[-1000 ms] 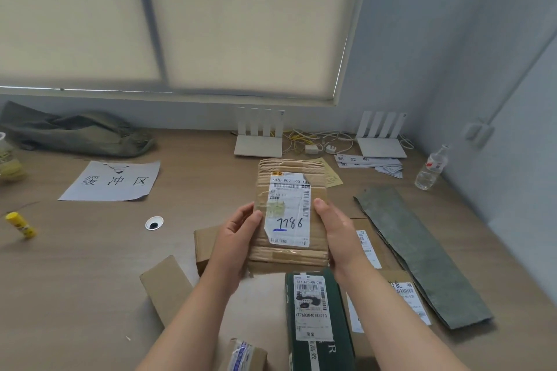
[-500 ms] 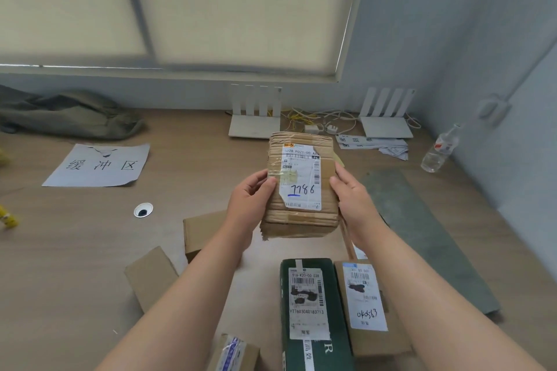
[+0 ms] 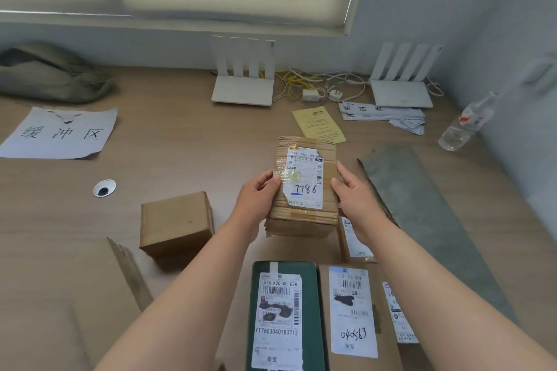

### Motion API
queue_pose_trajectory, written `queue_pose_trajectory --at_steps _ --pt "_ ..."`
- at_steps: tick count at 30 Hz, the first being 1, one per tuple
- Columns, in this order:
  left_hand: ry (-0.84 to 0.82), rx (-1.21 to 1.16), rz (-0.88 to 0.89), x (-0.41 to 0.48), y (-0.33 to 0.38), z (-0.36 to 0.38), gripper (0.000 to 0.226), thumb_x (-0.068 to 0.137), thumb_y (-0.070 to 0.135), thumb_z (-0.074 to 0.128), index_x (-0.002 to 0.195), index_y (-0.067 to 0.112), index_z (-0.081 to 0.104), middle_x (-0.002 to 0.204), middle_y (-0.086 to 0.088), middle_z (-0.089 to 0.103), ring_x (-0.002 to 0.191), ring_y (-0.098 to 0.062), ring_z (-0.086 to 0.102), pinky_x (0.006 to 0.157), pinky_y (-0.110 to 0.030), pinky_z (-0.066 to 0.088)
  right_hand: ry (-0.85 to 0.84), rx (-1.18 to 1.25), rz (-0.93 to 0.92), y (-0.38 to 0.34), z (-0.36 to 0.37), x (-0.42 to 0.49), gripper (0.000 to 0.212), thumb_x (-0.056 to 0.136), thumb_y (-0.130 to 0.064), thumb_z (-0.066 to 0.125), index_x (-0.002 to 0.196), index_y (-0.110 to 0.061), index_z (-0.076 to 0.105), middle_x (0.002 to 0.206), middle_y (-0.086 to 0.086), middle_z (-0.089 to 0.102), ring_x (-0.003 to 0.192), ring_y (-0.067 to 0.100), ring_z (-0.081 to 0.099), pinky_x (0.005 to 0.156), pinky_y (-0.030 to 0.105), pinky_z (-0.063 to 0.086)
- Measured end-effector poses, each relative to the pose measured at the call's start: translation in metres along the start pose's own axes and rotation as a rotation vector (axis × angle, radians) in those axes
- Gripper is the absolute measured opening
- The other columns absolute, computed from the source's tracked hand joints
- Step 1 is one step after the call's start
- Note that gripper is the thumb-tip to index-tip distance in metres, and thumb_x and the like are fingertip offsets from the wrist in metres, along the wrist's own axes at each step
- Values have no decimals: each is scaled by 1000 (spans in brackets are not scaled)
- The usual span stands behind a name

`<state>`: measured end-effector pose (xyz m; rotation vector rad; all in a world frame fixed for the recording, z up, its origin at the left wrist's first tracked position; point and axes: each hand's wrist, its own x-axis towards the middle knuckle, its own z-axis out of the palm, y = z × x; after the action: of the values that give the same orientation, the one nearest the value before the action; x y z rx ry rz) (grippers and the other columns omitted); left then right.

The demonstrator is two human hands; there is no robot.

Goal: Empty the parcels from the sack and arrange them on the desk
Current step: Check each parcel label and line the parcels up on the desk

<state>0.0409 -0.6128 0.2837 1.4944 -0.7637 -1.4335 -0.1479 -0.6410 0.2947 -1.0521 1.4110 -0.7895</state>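
Left hand (image 3: 259, 193) and right hand (image 3: 355, 193): both clasp opposite sides of a taped brown cardboard parcel (image 3: 304, 187), white label marked 7786, held above the wooden worktop (image 3: 180, 153). Below it: dark green labelled box (image 3: 283, 310). Left: plain brown cardboard box (image 3: 176, 221).

Matt brown cardboard, ribbed and bound with glossy tape, is seen on the held parcel (image 3: 304, 190); the surface (image 3: 187, 147) is smooth, matt wood-grain laminate.
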Motion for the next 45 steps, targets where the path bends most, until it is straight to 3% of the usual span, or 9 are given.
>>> queue_pose_trajectory --at_steps 4,9,14,20,26,33,38,40,45 --pt "-75 97 -72 14 -23 7 26 106 29 48 118 41 68 109 11 77 100 -9 70 81 -30 55 -4 -73 71 28 -8 20 47 107 -18 43 147 -43 43 129 -7 67 101 6 68 62 18 55" --pt "-110 147 -156 25 -42 13 26 107 24 47 120 41 63 113 8 76 96 -7 72 67 -20 54 9 -135 120 56 -14 35 50 105 -20 48 149 -42 40 117 -13 69 102 9 70 76 30 60" --pt "-129 179 -194 28 -56 20 28 105 20 50 128 33 59 116 5 76 99 -11 74 70 -23 58 -8 -92 164 70 -17 36 50 104 -17 49 145 -45 46 119 -7 72 95 9 73 62 23 58" --pt "-149 237 -219 27 -59 27 35 101 20 57 135 27 52 120 4 73 102 -13 73 73 -24 59 -7 -93 150 73 -26 32 52 105 -15 48 149 -40 39 102 -16 69 81 3 72 55 18 55" --pt "-192 295 -251 19 -62 33 39 99 20 60 136 25 47 124 4 69 104 -11 70 73 -21 56 -1 -98 172 78 -33 26 46 104 -16 48 121 -59 42 98 -17 73 78 5 75 73 32 63" --pt "-227 430 -282 17 -62 34 46 97 27 62 140 22 47 129 6 66 116 -14 64 106 -37 48 22 -114 183 77 -34 15 49 104 -21 46 148 -44 42 125 -8 68 99 13 72 87 36 60" --pt "-223 461 -268 13 -54 37 50 99 27 60 144 21 39 123 7 59 114 -16 60 98 -30 47 42 -141 183 72 -33 10 49 103 -21 50 139 -53 41 112 -6 72 95 21 74 89 46 60" --pt "-176 448 -224 13 -51 37 55 99 26 59 148 22 35 123 7 58 113 -16 60 97 -32 50 73 -163 154 70 -32 7 50 100 -23 53 139 -52 44 119 -4 71 100 21 72 91 47 59" --pt "-70 450 -119 2 -39 28 64 98 35 61 154 29 32 153 -2 45 135 -22 49 104 -37 43 114 -210 34 52 -32 -8 52 100 -18 54 150 -31 44 138 -2 54 116 13 57 90 31 52"
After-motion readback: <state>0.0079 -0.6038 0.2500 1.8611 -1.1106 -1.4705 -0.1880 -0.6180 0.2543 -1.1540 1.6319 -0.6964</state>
